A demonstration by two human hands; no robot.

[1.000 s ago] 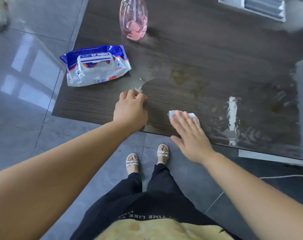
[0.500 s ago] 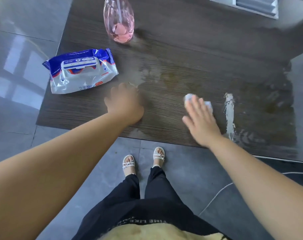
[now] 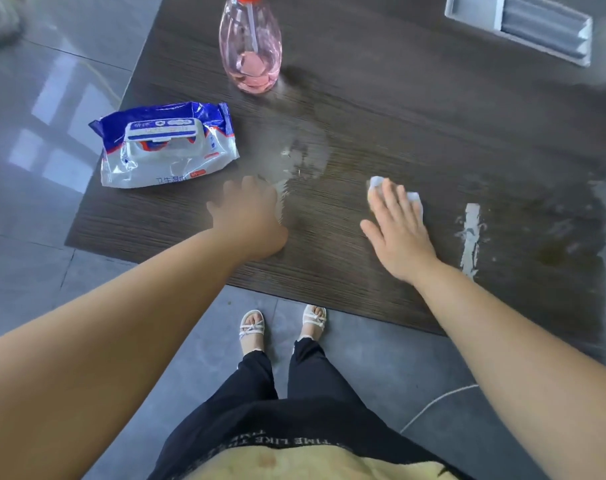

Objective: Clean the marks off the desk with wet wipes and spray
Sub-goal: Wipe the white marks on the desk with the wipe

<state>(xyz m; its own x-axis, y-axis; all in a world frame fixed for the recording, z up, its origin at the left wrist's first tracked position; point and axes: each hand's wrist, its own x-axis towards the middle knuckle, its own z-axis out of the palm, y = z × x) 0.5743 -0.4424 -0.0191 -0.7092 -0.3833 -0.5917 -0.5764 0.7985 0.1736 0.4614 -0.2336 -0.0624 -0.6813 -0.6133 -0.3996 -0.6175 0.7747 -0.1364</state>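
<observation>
Wipe pinned under right hand, mid-table

Pack of wet wipes (image 3: 163,143) lies flat at the left end of the dark wood table (image 3: 398,116), lid up and closed, near the left edge. Left hand (image 3: 249,216) is just right of the pack, down on the tabletop, thumb out to the left. It's motion-blurred, so I can't tell if it's clenched or holding anything. Pink spray bottle (image 3: 250,46) stands upright behind it, well apart, red cap, a little liquid in the bottom. Wet smear (image 3: 305,157) runs from the bottle toward the left hand. Right hand (image 3: 398,230) is flat, fingers straight and together, pressing a white wipe (image 3: 414,199) onto the table. The wipe shows past the fingertips. White streak (image 3: 470,233) sits just right of that hand, apart from it. Grey tray (image 3: 523,26) at far right corner.
</observation>
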